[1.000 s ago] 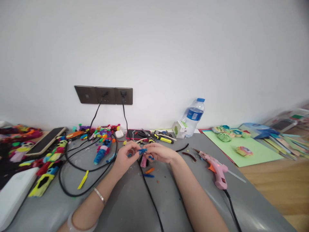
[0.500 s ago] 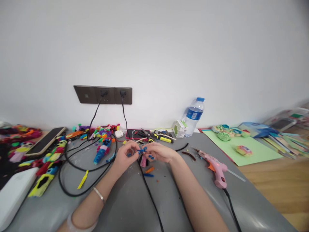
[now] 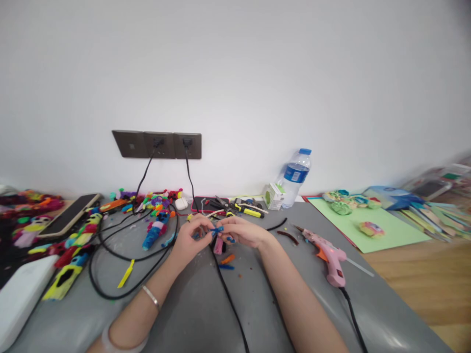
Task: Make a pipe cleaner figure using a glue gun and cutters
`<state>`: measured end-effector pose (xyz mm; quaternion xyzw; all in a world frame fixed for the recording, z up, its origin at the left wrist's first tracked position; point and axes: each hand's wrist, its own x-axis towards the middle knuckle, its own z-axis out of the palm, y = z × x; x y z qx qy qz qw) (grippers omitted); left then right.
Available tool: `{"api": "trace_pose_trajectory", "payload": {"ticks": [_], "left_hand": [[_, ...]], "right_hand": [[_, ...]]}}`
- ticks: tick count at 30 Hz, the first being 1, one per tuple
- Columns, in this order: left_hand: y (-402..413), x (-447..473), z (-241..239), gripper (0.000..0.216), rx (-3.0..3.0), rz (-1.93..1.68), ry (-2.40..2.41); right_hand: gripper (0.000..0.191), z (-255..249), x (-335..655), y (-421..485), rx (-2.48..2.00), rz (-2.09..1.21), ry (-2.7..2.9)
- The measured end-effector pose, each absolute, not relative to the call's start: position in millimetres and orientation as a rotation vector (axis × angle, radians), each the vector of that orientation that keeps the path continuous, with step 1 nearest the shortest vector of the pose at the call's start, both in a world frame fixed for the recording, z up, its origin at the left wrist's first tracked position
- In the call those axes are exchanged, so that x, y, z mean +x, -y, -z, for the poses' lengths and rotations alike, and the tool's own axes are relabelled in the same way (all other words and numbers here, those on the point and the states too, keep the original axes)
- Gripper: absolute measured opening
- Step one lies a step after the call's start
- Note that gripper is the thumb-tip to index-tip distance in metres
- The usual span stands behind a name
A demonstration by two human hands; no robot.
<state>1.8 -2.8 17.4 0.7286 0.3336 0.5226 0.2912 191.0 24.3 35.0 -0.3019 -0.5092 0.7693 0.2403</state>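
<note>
My left hand [image 3: 195, 235] and my right hand [image 3: 237, 232] meet above the middle of the grey table. Between their fingertips is a small blue piece of pipe cleaner [image 3: 216, 230], pinched from both sides. Blue nails on the right hand partly blend with it, so its exact shape is hard to make out. Just below the hands lie a pink pipe-cleaner piece [image 3: 218, 246], an orange piece [image 3: 228, 259] and a blue piece [image 3: 226, 267]. Pliers with yellow-and-black handles [image 3: 250, 211] rest behind the hands.
A pink glue gun [image 3: 333, 260] lies at right, its cord running to the front edge. Black cable loops [image 3: 91, 272] spread at left beside fuzzy figures [image 3: 156, 230]. A water bottle [image 3: 294, 179] and a small box [image 3: 274, 196] stand by the wall. Green paper [image 3: 397, 235] bears crafts.
Both hands stay in nearly the same place, still pinching the blue piece. The fingertips have shifted only slightly; nothing else on the table has moved.
</note>
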Motion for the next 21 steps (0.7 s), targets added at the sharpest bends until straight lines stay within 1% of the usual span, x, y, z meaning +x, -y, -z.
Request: {"api": "trace_pose_trajectory", "payload": {"ticks": [8, 14, 21], "left_hand": [[3.0, 2.0, -16.6, 0.009, 1.962, -1.368, -0.903], [1.3, 1.7, -15.3, 0.005, 1.959, -1.355, -0.901], [2.3, 1.6, -17.3, 0.003, 1.963, -1.354, -0.895]], "right_hand": [[0.032, -36.4, 191.2, -23.7, -0.821, -2.097, 1.422], [0.032, -34.2, 192.9, -25.4, -0.789, -2.042, 1.509], [0.034, -36.7, 190.9, -24.0, -0.808, -2.101, 1.47]]}}
